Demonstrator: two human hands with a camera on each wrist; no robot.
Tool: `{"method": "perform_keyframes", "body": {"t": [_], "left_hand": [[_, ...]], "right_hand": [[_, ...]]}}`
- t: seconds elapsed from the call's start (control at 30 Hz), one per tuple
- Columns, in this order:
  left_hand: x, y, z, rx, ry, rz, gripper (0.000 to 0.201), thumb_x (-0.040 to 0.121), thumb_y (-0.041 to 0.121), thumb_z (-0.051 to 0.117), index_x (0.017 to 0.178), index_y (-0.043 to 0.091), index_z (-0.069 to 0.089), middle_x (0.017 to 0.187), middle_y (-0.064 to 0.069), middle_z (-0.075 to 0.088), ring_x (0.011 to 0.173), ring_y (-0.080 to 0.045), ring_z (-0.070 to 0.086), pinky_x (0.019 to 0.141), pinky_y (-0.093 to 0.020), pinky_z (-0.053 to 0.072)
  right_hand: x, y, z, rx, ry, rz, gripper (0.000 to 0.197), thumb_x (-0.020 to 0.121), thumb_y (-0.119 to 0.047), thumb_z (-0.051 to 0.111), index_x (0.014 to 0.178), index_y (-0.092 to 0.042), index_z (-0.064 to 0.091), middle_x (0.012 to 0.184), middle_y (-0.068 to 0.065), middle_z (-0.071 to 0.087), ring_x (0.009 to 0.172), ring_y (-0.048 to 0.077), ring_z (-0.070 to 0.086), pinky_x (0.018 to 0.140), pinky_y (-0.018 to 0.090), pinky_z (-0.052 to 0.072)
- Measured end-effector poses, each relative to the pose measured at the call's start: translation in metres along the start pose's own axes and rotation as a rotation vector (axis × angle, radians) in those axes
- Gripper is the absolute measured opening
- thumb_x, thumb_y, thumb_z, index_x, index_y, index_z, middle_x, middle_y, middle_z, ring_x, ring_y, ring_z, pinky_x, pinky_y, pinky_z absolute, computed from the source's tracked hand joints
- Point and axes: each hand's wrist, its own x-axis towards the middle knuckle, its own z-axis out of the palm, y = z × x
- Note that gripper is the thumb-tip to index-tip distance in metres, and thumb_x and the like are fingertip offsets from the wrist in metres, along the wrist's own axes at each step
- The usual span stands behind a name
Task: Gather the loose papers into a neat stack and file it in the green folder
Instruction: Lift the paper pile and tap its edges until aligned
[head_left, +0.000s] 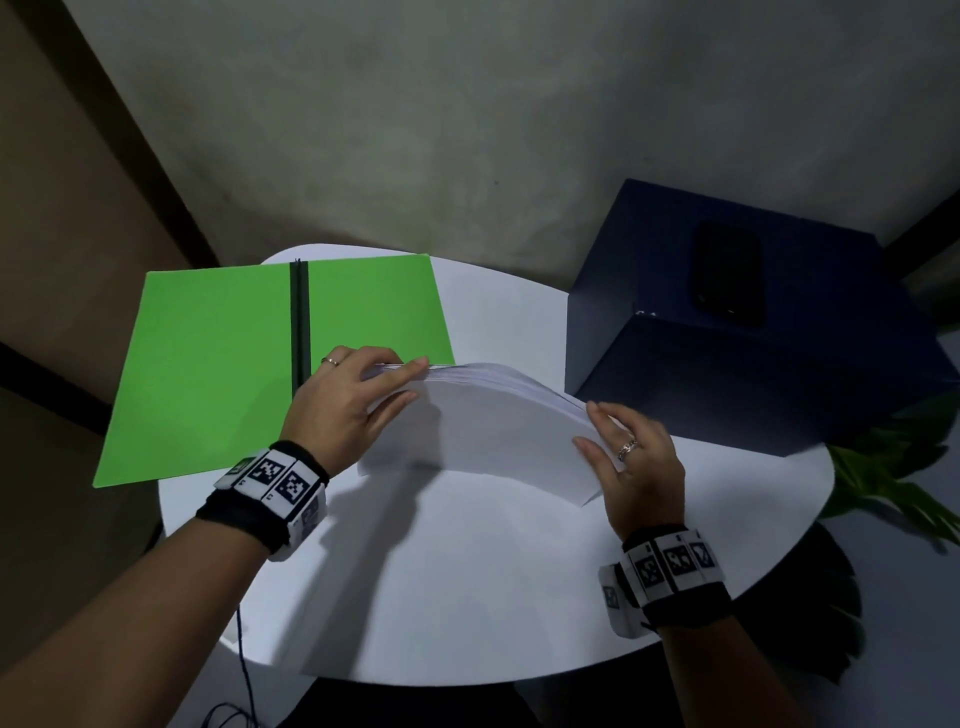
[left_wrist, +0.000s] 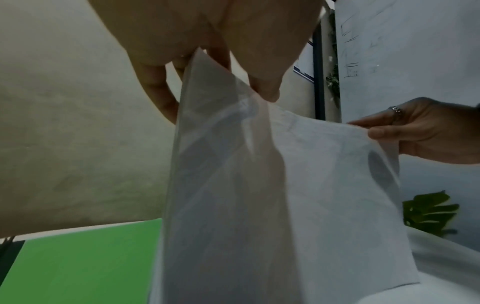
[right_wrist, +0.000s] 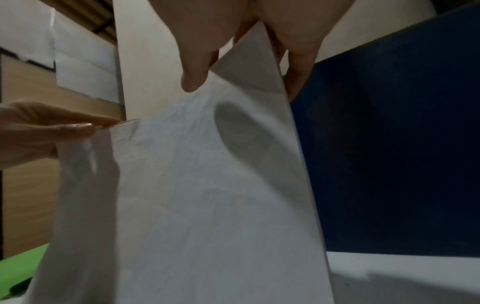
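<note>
Nearest me, the person's right hand (head_left: 631, 462) pinched one short edge of the sheaf of plain white paper sheets (head_left: 498, 421), thumb in front, fingers behind; the left hand (head_left: 348, 402) pinched the opposite edge likewise. The sheaf stood on its long edge on the round white table (head_left: 467, 597), bowed and slightly fanned along the top. I judged that loosening both pinches and tapping it down would square it best. Beyond lay the flat green card folder (head_left: 218, 364), open.
</note>
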Motion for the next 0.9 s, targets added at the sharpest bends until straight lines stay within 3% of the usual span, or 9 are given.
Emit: {"method": "perform_keyframes", "body": {"t": [0.17, 0.23, 0.3, 0.43, 0.5, 0.63, 0.73, 0.8, 0.9], "left_hand": [[0.008, 0.0, -0.009, 0.061, -0.035, 0.072, 0.025, 0.093, 0.031, 0.057, 0.107, 0.021, 0.074, 0.091, -0.003, 0.073, 0.071, -0.03, 0.06, 0.059, -0.033, 0.047], [0.016, 0.005, -0.018, 0.094, -0.069, 0.086, 0.01, 0.087, 0.02, 0.069, 0.095, 0.018, 0.075, 0.084, -0.002, 0.074, 0.067, -0.029, 0.062, 0.058, -0.033, 0.049], [0.022, 0.009, -0.035, 0.106, -0.108, 0.088, 0.008, 0.084, 0.019, 0.074, 0.092, 0.019, 0.074, 0.083, 0.0, 0.073, 0.068, -0.029, 0.063, 0.058, -0.035, 0.051], [0.017, 0.016, -0.042, 0.159, -0.325, 0.117, 0.022, 0.091, 0.032, 0.061, 0.112, 0.026, 0.064, 0.098, 0.005, 0.07, 0.083, -0.027, 0.063, 0.065, -0.037, 0.053], [0.012, 0.022, -0.036, 0.25, -0.468, 0.115, 0.026, 0.095, 0.036, 0.051, 0.12, 0.027, 0.054, 0.107, 0.006, 0.067, 0.091, -0.025, 0.062, 0.072, -0.038, 0.053], [0.029, 0.043, -0.034, 0.279, -0.503, 0.107, 0.033, 0.094, 0.05, 0.048, 0.12, 0.029, 0.045, 0.11, 0.006, 0.067, 0.097, -0.025, 0.065, 0.071, -0.033, 0.047], [0.048, 0.077, -0.028, 0.213, -0.494, 0.111, 0.022, 0.098, 0.046, 0.043, 0.112, 0.028, 0.044, 0.103, -0.001, 0.07, 0.087, -0.031, 0.067, 0.061, -0.034, 0.044], [0.051, 0.084, -0.028, 0.157, -0.389, 0.04, 0.013, 0.098, 0.039, 0.045, 0.101, 0.026, 0.043, 0.091, -0.007, 0.071, 0.078, -0.036, 0.065, 0.058, -0.036, 0.046], [0.04, 0.059, -0.035, -0.248, -0.19, -0.124, 0.017, 0.092, 0.036, 0.057, 0.09, 0.023, 0.047, 0.07, -0.003, 0.064, 0.069, -0.033, 0.06, 0.056, -0.039, 0.043]], "right_hand": [[0.004, -0.002, 0.001, -0.08, -0.003, 0.007, 0.032, 0.089, -0.023, 0.063, 0.12, -0.015, 0.068, 0.1, -0.001, 0.07, 0.096, 0.014, 0.053, 0.08, 0.025, 0.047], [0.009, -0.004, -0.001, -0.106, -0.016, -0.025, 0.029, 0.092, -0.027, 0.054, 0.11, -0.012, 0.071, 0.095, 0.0, 0.071, 0.091, 0.016, 0.055, 0.078, 0.028, 0.052], [0.015, -0.005, -0.012, -0.108, -0.041, -0.069, 0.03, 0.092, -0.029, 0.05, 0.104, -0.013, 0.072, 0.094, 0.001, 0.072, 0.087, 0.022, 0.061, 0.078, 0.027, 0.048], [0.011, -0.003, -0.022, -0.108, -0.18, -0.026, 0.028, 0.089, -0.022, 0.063, 0.117, -0.021, 0.066, 0.103, -0.006, 0.068, 0.093, 0.017, 0.06, 0.078, 0.024, 0.044], [0.006, -0.004, -0.018, -0.159, -0.17, -0.107, 0.025, 0.085, -0.013, 0.064, 0.11, -0.015, 0.068, 0.099, 0.0, 0.07, 0.087, 0.021, 0.062, 0.076, 0.022, 0.045], [0.013, -0.015, -0.022, -0.221, -0.099, -0.292, 0.017, 0.086, -0.012, 0.055, 0.095, -0.012, 0.069, 0.088, 0.004, 0.071, 0.071, 0.029, 0.063, 0.07, 0.03, 0.043], [0.033, -0.038, -0.035, -0.18, -0.065, -0.293, 0.016, 0.087, -0.015, 0.06, 0.099, -0.022, 0.069, 0.096, -0.004, 0.07, 0.08, 0.027, 0.061, 0.071, 0.038, 0.049], [0.042, -0.048, -0.043, -0.151, 0.059, -0.232, 0.027, 0.086, -0.02, 0.065, 0.113, -0.022, 0.066, 0.113, -0.002, 0.067, 0.1, 0.027, 0.061, 0.085, 0.04, 0.047], [0.045, -0.044, -0.046, 0.184, 0.295, 0.234, 0.086, 0.075, -0.02, 0.08, 0.148, -0.018, 0.033, 0.149, 0.002, 0.036, 0.136, 0.02, 0.037, 0.114, 0.038, 0.033]]}}
